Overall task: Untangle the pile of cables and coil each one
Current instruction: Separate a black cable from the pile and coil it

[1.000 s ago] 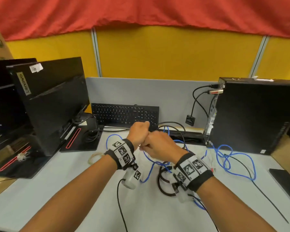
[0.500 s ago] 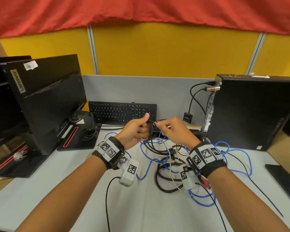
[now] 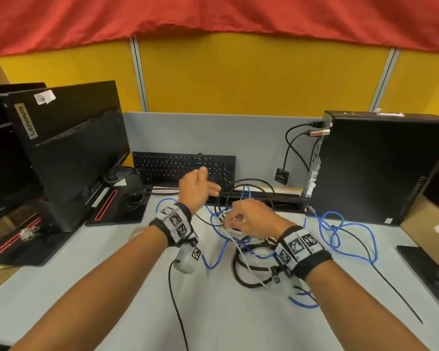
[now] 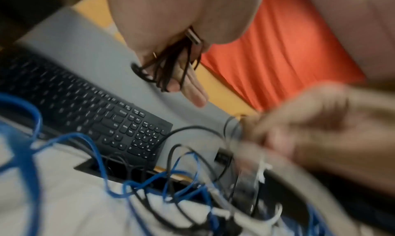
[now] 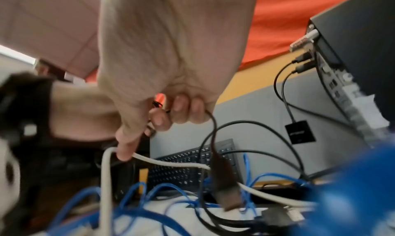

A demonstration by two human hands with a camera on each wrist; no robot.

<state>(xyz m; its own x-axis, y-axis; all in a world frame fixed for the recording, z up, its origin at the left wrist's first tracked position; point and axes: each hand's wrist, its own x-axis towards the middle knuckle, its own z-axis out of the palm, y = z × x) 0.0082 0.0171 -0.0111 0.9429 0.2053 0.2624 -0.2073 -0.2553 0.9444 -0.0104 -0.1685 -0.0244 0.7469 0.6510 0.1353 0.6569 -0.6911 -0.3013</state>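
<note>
Cables [image 3: 241, 239] lie tangled on the desk [image 3: 112, 295] between our forearms. Our left hand [image 3: 197, 188] is raised in front of the keyboard [image 3: 167, 165], its fingers [image 4: 192, 89] stretched nearly straight, with thin black loops [image 4: 169, 67] draped across the palm. Our right hand [image 3: 254, 219] hovers over the pile, curled fingers [image 5: 181, 109] gripping a thin black cable [image 5: 213, 138] while the thumb presses on a white one [image 5: 171, 163]. We count one blue cable [image 3: 345, 239], one white and one thick dark coil [image 3: 249, 272]; the thin black ones overlap too much to count. One monitor [image 3: 71, 153] stands left, one PC [image 3: 380, 168] right.
</note>
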